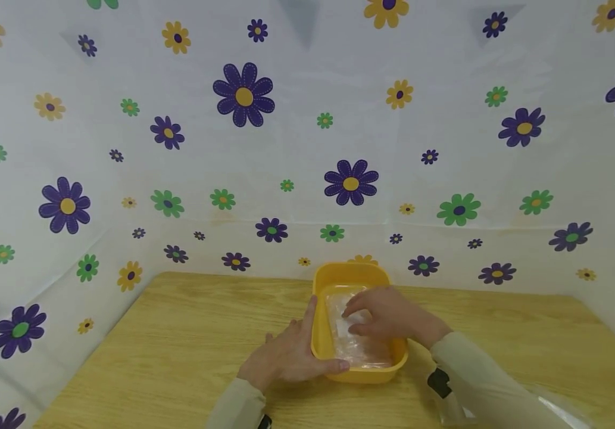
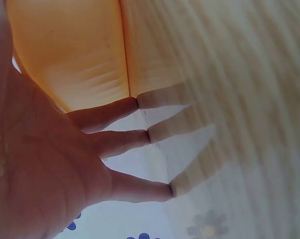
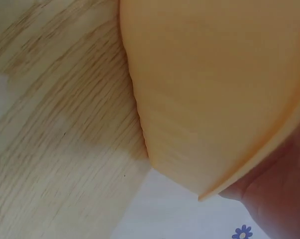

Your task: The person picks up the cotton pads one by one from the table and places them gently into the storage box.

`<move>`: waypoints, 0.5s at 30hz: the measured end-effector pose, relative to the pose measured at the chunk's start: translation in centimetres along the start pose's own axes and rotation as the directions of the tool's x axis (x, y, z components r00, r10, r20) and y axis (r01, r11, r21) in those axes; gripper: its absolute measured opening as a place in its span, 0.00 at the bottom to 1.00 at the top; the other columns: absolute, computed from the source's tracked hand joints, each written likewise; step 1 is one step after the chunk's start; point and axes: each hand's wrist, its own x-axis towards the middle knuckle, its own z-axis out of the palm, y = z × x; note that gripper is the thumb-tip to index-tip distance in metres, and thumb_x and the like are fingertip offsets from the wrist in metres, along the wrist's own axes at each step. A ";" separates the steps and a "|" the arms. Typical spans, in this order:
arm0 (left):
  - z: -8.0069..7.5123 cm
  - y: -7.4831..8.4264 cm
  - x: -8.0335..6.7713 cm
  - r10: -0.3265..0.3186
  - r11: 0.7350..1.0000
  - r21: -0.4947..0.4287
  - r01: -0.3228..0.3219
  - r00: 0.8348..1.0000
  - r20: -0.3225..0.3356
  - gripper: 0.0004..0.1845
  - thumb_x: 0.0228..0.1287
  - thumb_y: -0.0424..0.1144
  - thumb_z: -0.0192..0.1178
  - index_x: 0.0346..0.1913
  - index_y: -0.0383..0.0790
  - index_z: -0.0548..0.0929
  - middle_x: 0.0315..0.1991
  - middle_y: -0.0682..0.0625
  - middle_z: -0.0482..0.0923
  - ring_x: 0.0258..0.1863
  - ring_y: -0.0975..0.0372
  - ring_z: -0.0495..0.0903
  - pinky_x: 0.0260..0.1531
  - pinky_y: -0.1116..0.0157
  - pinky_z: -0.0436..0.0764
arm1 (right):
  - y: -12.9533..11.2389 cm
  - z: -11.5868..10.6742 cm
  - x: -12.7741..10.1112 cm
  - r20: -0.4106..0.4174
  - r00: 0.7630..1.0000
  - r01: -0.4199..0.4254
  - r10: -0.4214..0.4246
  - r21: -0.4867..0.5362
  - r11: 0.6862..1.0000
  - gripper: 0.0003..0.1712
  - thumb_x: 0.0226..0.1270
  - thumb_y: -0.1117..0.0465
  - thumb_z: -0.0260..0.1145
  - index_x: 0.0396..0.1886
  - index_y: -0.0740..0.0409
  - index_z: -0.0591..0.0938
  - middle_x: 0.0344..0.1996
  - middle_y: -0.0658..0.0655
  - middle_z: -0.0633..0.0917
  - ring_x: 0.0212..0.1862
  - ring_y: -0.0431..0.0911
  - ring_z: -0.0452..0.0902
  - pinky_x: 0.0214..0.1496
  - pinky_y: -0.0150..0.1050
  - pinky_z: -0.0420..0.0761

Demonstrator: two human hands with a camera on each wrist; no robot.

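Observation:
A yellow plastic tub (image 1: 361, 374) stands on the wooden table, with a stack of clear plastic bags (image 1: 363, 351) lying inside it. My left hand (image 1: 288, 351) steadies the tub from the left, its thumb on the front rim and its index finger along the side. In the left wrist view, straight, spread fingers (image 2: 121, 140) touch the table next to the tub. Over the bags is my right hand (image 1: 387, 313), reaching across the right rim with bent fingers and a gap between thumb and forefinger. Only part of it shows past the tub wall (image 3: 204, 99) in the right wrist view.
A white flower-patterned sheet (image 1: 296, 143) hangs behind the table and along both sides. Clear plastic (image 1: 559, 408) lies beside and partly under the right forearm near the front edge. Wooden tabletop (image 1: 189, 339) extends left and right of the tub.

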 end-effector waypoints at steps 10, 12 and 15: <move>0.1 -0.1 0.1 0.027 1.000 0.003 -0.027 1.000 -0.011 0.72 0.47 0.83 0.59 0.83 0.55 0.30 0.75 0.38 0.67 0.71 0.44 0.72 0.62 0.19 0.58 | -0.3 0.6 -0.3 0.013 1.000 0.010 -0.009 -0.050 0.999 0.21 0.68 0.44 0.70 0.57 0.44 0.88 0.58 0.50 0.88 0.62 0.51 0.82 0.64 0.65 0.75; 0.1 -0.1 0.1 0.023 1.000 0.001 -0.023 1.000 -0.010 0.72 0.47 0.83 0.59 0.83 0.55 0.30 0.75 0.38 0.67 0.72 0.43 0.71 0.62 0.19 0.57 | -0.2 0.5 -0.4 0.002 1.000 0.004 -0.004 -0.037 0.999 0.23 0.70 0.43 0.68 0.59 0.45 0.87 0.60 0.52 0.86 0.63 0.53 0.81 0.65 0.66 0.76; 0.1 0.0 0.1 0.021 1.000 -0.002 -0.021 1.000 -0.007 0.72 0.47 0.83 0.59 0.83 0.55 0.31 0.76 0.38 0.67 0.72 0.43 0.71 0.62 0.19 0.57 | -0.1 0.2 -0.8 -0.018 1.000 0.007 -0.008 -0.025 1.000 0.25 0.71 0.42 0.67 0.61 0.47 0.85 0.63 0.56 0.85 0.64 0.56 0.80 0.66 0.64 0.78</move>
